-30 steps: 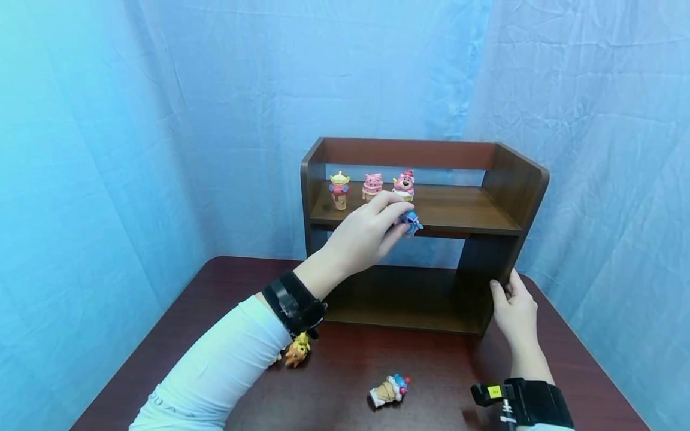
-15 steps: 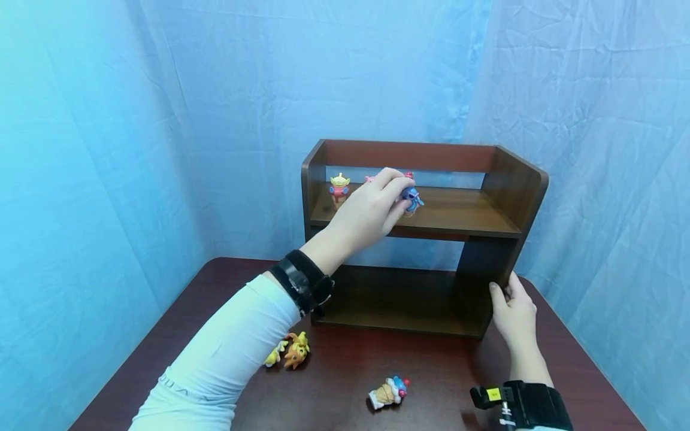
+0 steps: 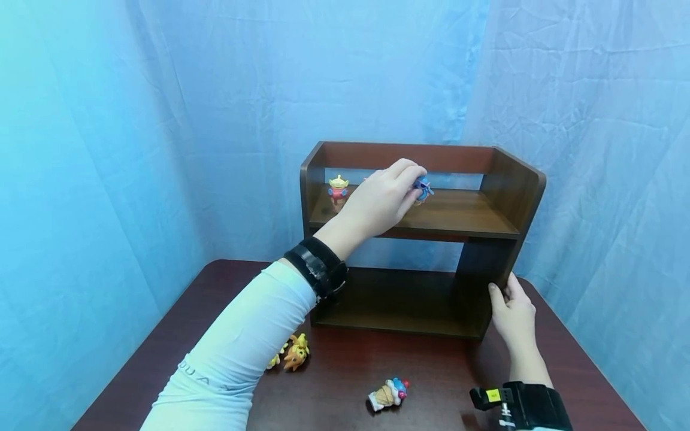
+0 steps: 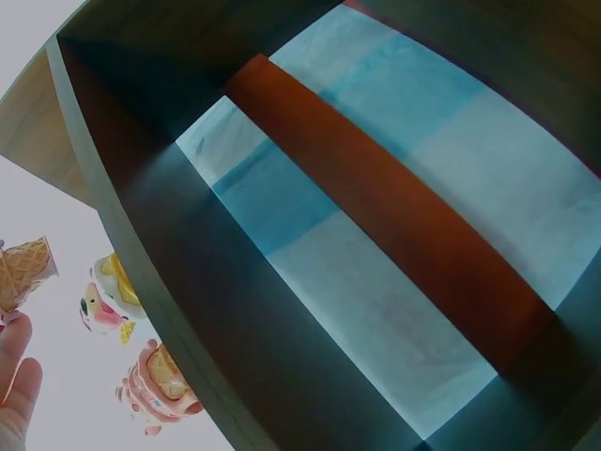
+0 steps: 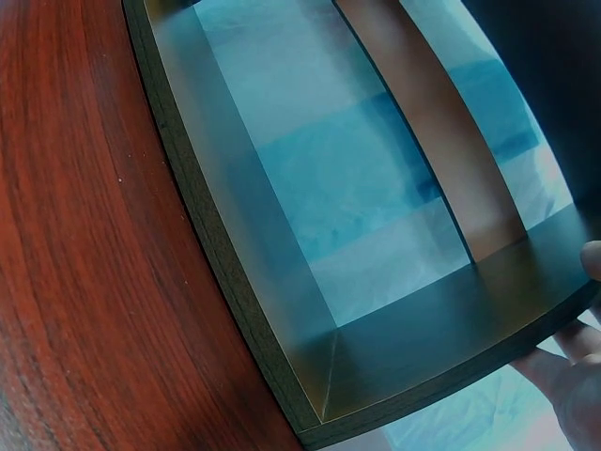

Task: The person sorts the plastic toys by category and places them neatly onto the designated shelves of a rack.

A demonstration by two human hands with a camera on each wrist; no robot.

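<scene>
My left hand [image 3: 389, 194] pinches a small blue toy figurine [image 3: 424, 188] at the upper shelf of a dark brown wooden desk shelf [image 3: 458, 215]. In the left wrist view its waffle-cone base [image 4: 26, 271] shows above my fingertips [image 4: 11, 343]. A pink bear figurine [image 4: 105, 296] and a pink cone figurine [image 4: 155, 387] stand on the upper shelf there; in the head view my left hand mostly hides them. A green-headed alien figurine [image 3: 338, 191] stands at that shelf's left end. My right hand [image 3: 514, 314] grips the shelf's right side panel, thumb in front.
On the reddish-brown table [image 3: 329, 401] lies an ice-cream figurine [image 3: 388, 394] with a blue top. An orange-and-yellow figurine [image 3: 296, 353] lies further left, beside a yellow one [image 3: 276, 358] partly behind my left sleeve. Blue curtains [image 3: 242, 120] hang behind.
My left hand has moved up and to the right, carrying the blue figurine from the upper shelf's front edge to over that shelf. The right hand stays on the side panel.
</scene>
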